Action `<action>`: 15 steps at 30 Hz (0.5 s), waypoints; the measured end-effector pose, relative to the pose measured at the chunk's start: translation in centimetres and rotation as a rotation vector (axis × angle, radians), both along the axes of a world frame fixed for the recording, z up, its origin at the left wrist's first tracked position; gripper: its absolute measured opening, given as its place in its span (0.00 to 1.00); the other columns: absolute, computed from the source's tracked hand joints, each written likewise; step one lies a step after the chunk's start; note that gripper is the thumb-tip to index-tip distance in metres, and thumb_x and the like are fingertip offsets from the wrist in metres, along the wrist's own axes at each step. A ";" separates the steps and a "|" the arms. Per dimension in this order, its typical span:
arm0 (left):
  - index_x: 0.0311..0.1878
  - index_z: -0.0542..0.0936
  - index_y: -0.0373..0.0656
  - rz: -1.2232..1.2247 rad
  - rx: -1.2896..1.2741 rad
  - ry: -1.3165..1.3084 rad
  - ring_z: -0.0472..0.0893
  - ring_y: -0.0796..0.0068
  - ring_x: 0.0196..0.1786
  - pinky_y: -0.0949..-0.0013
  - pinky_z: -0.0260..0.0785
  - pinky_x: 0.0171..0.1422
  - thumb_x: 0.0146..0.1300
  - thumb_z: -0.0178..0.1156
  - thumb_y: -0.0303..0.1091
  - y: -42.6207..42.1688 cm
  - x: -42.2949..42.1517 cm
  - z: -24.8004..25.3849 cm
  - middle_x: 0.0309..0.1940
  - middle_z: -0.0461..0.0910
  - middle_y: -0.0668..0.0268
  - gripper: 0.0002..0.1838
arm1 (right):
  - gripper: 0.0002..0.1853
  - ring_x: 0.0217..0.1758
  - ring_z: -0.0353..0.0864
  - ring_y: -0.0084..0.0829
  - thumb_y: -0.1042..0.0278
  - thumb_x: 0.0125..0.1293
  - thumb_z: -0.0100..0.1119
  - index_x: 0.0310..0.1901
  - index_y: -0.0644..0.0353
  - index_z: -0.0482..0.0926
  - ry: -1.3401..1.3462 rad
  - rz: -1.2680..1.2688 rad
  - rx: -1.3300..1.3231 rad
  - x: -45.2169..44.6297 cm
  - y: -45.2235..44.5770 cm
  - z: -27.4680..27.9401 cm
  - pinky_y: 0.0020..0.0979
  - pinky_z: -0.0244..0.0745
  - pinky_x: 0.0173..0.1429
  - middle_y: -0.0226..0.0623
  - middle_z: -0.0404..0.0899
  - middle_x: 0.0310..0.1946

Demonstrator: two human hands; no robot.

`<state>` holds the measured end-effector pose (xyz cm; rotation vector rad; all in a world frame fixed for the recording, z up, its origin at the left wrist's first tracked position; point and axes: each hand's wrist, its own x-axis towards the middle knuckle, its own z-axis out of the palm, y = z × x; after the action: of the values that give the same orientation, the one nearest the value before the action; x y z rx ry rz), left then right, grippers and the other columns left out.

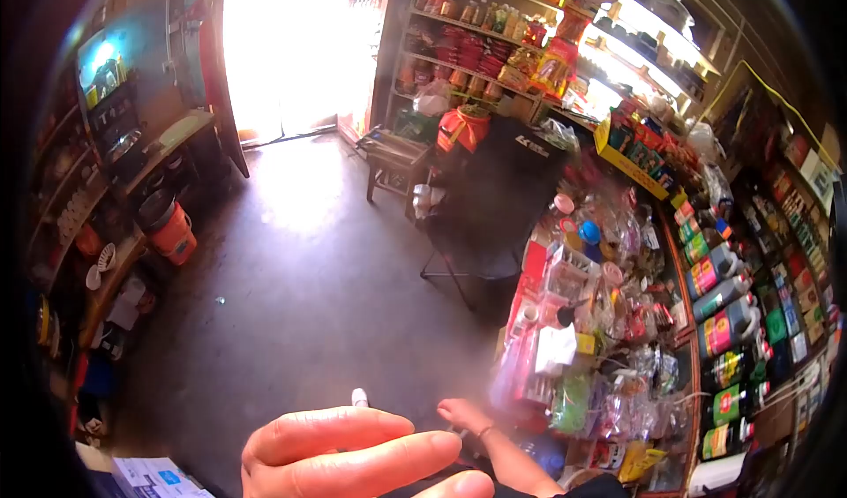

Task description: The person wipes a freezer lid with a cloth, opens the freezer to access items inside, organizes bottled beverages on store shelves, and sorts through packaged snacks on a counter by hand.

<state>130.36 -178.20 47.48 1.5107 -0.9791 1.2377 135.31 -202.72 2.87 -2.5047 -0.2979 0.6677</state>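
Grey floor [282, 313] ran from the bright doorway [282, 48] back towards the person, giving its widest room for moving between the left shelves [110, 299] and the crowded tabletop [532, 273]. An orange bucket [176, 236] stood at the floor's left edge; the stool [394, 156] and black chair [494, 198] narrowed the far right. Packets [572, 403] filled the tabletop close to its edge, with bottles [723, 326] along its far right side. Beside that near edge was the right hand [463, 416], its fingers bunched narrow; whether they held anything, I cannot tell. The left hand [353, 454] loomed close in front, its fingers outstretched with slim gaps, their grip unclear. Just beyond them showed a small white thing [359, 398], too blurred to name.
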 end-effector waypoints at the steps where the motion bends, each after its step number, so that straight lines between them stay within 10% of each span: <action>1: 0.58 0.62 0.54 0.028 -0.073 0.117 0.77 0.60 0.33 0.61 0.72 0.32 0.64 0.48 0.23 1.0 1.3 0.2 0.39 0.75 0.56 0.21 | 0.16 0.48 0.79 0.43 0.56 0.62 0.50 0.43 0.56 0.80 0.023 -0.013 -0.026 1.9 0.8 -0.1 0.40 0.73 0.52 0.43 0.81 0.41; 6: 0.54 0.62 0.53 0.005 0.088 0.124 0.78 0.61 0.32 0.61 0.73 0.31 0.62 0.48 0.21 8.0 11.6 1.2 0.38 0.75 0.57 0.20 | 0.14 0.36 0.83 0.40 0.57 0.62 0.51 0.37 0.59 0.81 -0.031 -0.115 0.007 10.4 0.8 -4.3 0.35 0.76 0.43 0.42 0.82 0.32; 10: 0.37 0.74 0.41 -0.165 0.096 0.143 0.81 0.61 0.34 0.59 0.76 0.36 0.48 0.61 0.22 10.2 21.2 -0.2 0.34 0.79 0.55 0.11 | 0.14 0.25 0.81 0.25 0.61 0.66 0.49 0.40 0.63 0.79 0.272 -0.740 0.389 14.6 -0.1 -7.5 0.26 0.76 0.30 0.35 0.81 0.27; 15: 0.43 0.77 0.39 -0.280 0.659 0.185 0.76 0.67 0.26 0.65 0.69 0.33 0.46 0.61 0.32 8.6 33.8 -12.3 0.26 0.76 0.66 0.18 | 0.17 0.18 0.79 0.27 0.58 0.67 0.49 0.31 0.62 0.81 0.242 -1.128 0.262 15.5 -1.1 -11.1 0.28 0.74 0.26 0.34 0.78 0.15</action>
<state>164.12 -169.64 35.19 1.8553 -1.5002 0.5799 150.78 -203.85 -8.23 -1.8736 0.9784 0.3841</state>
